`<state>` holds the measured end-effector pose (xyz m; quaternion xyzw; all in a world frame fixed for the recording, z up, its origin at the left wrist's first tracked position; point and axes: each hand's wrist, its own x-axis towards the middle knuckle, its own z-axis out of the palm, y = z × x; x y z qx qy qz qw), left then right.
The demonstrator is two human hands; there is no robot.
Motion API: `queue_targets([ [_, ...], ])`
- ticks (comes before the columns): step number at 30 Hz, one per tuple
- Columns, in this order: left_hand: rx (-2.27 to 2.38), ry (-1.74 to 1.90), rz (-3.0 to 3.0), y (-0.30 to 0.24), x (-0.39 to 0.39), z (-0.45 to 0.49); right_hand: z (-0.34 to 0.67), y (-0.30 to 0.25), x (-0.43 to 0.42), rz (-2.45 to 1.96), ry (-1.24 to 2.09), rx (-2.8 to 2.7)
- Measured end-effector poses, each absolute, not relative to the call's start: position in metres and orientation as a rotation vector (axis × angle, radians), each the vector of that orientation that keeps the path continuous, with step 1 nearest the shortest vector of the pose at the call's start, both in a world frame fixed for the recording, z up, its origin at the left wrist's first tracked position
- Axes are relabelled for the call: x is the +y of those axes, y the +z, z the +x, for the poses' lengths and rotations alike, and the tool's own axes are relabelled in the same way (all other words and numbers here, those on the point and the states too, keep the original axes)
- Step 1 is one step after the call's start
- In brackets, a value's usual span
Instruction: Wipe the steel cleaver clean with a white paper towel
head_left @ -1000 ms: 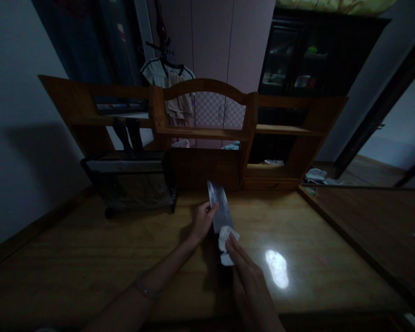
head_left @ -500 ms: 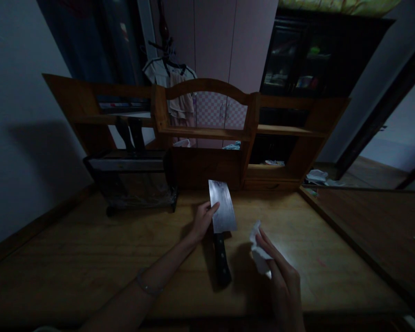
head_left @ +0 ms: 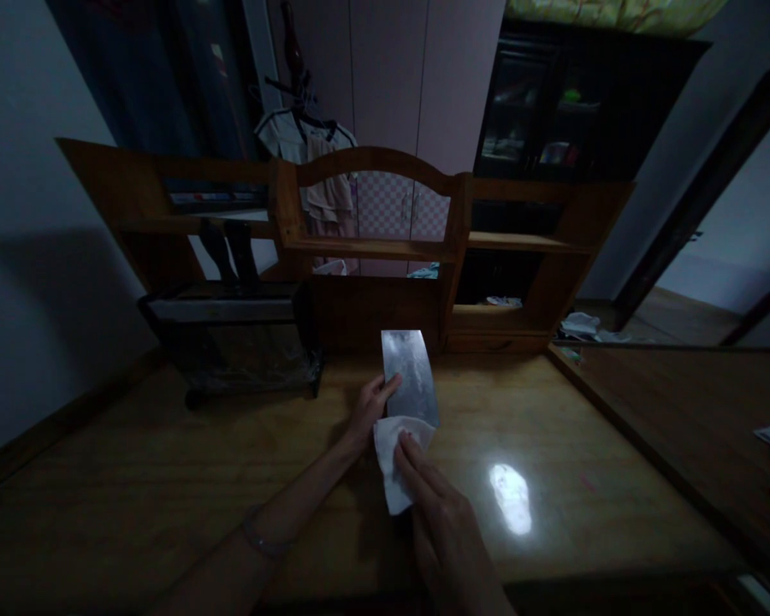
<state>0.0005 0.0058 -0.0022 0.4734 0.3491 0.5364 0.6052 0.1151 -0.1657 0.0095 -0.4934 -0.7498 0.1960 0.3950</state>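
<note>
A cleaver (head_left: 411, 372) with a broad metal blade is held above the wooden desk, blade pointing away from me. My left hand (head_left: 367, 412) grips the blade by its left edge, thumb on the face. A white tissue (head_left: 394, 475) lies over the lower end of the blade and the handle. My right hand (head_left: 440, 505) presses the tissue there with its fingers. The black handle is almost wholly hidden under the tissue and that hand.
At the left of the desk (head_left: 282, 462) stands a knife block (head_left: 231, 342) with two dark handles (head_left: 229, 252) sticking up. A wooden shelf unit (head_left: 372, 248) runs along the back. A bright light reflection shows on the desktop at right.
My right hand has moved left with the tissue, from beside the cleaver onto its lower blade and handle. My left hand still holds the blade. The view has shifted slightly.
</note>
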Motion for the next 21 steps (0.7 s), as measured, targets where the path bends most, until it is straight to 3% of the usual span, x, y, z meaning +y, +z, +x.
queue_targets([
  [10,0.78,1.224,0.979,-0.001,0.0,0.003,0.137,-0.001,-0.182,-1.147,0.433,-1.965],
  [21,0.789,1.23,0.968,0.0,0.0,0.003,0.156,-0.004,-0.182,-1.368,0.205,-1.636],
])
